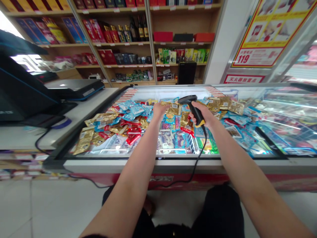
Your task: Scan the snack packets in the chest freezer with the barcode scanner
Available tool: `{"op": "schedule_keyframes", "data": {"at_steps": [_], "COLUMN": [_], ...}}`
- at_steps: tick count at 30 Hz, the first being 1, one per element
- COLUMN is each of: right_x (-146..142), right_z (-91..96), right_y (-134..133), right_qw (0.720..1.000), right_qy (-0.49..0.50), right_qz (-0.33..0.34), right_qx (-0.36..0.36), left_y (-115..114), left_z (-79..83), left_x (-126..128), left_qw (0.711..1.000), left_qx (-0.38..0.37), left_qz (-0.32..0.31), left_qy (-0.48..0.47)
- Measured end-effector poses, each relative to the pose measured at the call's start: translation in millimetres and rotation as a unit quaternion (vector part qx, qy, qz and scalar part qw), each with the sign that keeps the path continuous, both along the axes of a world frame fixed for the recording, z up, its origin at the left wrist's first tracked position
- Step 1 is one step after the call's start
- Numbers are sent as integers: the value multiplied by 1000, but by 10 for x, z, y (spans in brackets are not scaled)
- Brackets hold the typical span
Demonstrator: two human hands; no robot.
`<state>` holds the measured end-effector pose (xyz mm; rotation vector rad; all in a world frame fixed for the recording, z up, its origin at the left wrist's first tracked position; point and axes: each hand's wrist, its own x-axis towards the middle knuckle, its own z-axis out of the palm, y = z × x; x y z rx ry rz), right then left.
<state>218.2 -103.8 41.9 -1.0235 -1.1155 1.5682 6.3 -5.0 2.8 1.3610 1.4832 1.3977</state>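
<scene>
Our right hand has its fingers curled around the grip of a black-and-yellow handheld scanner, whose head points left. Just left of that head is a gold packet with a pale label on its face, over the heap. The thumb of our left hand reaches right, to the packet's left side; the other fingers are hidden from us, so we cannot tell whether they close on it.

From the scanner's base a black cable drops to the near side, then loops left. Under our hands, blue packets and red packets lie jumbled with more gold ones on the glass top of a long freezer, spreading left and right.

To our left a pale counter carries a flat-topped device at its far end. On the far side we see shelves with bottles and boxes, and at far right a red-and-yellow poster.
</scene>
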Motion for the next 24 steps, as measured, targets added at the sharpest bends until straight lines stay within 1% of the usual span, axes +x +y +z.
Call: {"op": "schedule_keyframes", "data": {"at_steps": [3, 5, 11, 15, 18, 21, 24], "right_x": [-7, -11, -18, -26, -30, -35, -38], "right_z": [-1, 0, 22, 30, 28, 20, 13], "right_y": [-9, -14, -35, -41, -40, -38, -38], "right_qw": [1000, 1000, 1000, 1000, 1000, 1000, 999], "right_qy": [-8, -12, -14, -16, -17, -19, -20], "right_qz": [11, 15, 15, 15, 16, 18, 26], "right_qx": [10, 15, 4, 9, 9, 12, 17], "left_y": [-14, -12, 44, 82, 97, 86, 40], "left_z": [0, -8, -67, -103, -120, -113, -70], "left_x": [25, 32, 11, 5, 3, 1, 6], "left_qw": [999, 998, 998, 998, 998, 999, 999], "left_qx": [16, 28, 53, 58, 60, 53, 44], "left_qz": [-1, -1, 12, 0, 4, 10, 11], "left_qy": [-39, -47, -11, -15, -12, -3, 4]}}
